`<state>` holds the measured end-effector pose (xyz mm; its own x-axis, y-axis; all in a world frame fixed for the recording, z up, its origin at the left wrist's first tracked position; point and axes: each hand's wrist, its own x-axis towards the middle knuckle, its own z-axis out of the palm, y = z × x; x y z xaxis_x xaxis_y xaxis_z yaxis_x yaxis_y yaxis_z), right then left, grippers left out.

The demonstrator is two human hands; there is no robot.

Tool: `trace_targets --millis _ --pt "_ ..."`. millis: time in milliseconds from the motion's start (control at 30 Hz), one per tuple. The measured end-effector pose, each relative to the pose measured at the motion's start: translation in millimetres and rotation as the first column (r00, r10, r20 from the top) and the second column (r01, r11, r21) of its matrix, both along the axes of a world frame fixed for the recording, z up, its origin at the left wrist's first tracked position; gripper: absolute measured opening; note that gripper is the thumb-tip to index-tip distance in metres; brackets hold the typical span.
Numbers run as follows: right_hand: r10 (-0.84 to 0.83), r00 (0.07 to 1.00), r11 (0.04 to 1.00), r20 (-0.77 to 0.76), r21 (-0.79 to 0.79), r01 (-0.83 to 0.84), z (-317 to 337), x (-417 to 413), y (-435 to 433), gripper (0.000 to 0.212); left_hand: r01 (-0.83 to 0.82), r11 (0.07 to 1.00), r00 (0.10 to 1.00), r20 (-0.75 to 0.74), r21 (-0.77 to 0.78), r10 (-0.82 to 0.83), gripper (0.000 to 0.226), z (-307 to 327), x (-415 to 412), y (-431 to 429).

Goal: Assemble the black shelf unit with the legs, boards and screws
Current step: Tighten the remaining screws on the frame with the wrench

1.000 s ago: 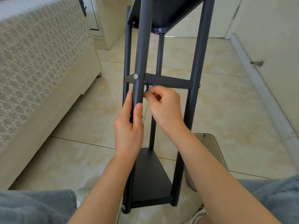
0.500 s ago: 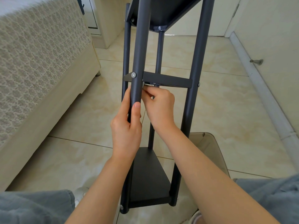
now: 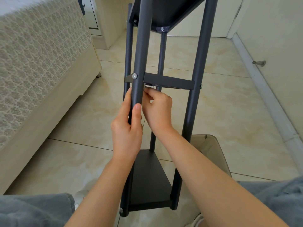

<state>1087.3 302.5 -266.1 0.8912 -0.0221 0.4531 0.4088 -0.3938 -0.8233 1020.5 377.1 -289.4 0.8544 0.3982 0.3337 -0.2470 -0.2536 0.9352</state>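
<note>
The black shelf unit [image 3: 193, 82] stands on the tiled floor between my knees, its dark tube legs joined to a bottom board [image 3: 147, 181], a middle board [image 3: 168, 81] seen edge-on, and a top board [image 3: 165, 12]. My left hand [image 3: 127, 130] grips the near-left leg [image 3: 141, 51] just below a silver screw [image 3: 134, 76]. My right hand [image 3: 157, 108] is curled under the middle board's left corner and pinches a small metal part [image 3: 148, 86] there; what it is I cannot make out.
A bed with a patterned cover [image 3: 37, 63] runs along the left. A white wall with a baseboard and a door stop [image 3: 259, 63] is on the right. A translucent grey stool seat [image 3: 211, 151] sits behind my right arm. My grey-trousered knees fill both lower corners.
My right hand has moved up from beside the leg to the underside of the middle board's corner. My left hand keeps its grip on the leg.
</note>
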Motion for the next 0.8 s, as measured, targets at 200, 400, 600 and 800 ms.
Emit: trace_targets --millis 200,400,600,800 --pt "0.132 0.957 0.951 -0.258 -0.240 -0.196 13.6 -13.6 -25.9 0.024 -0.023 1.000 1.000 -0.016 0.006 0.023 0.057 -3.8 3.3 1.1" --pt "0.144 0.872 0.810 -0.469 -0.450 -0.376 54.2 -31.7 -71.7 0.019 -0.021 1.000 1.000 -0.014 0.006 0.022 0.058 -1.1 0.1 2.4" --pt "0.070 0.875 0.839 -0.480 -0.446 -0.312 92.4 -28.9 -116.4 0.013 0.004 0.999 0.999 -0.042 0.037 -0.002 0.066 -2.1 -3.5 3.4" --pt "0.003 0.937 0.944 -0.350 -0.308 -0.118 109.0 -2.5 -124.8 0.011 -0.006 0.994 1.000 -0.008 0.113 0.007 0.065 -0.2 -9.4 7.6"
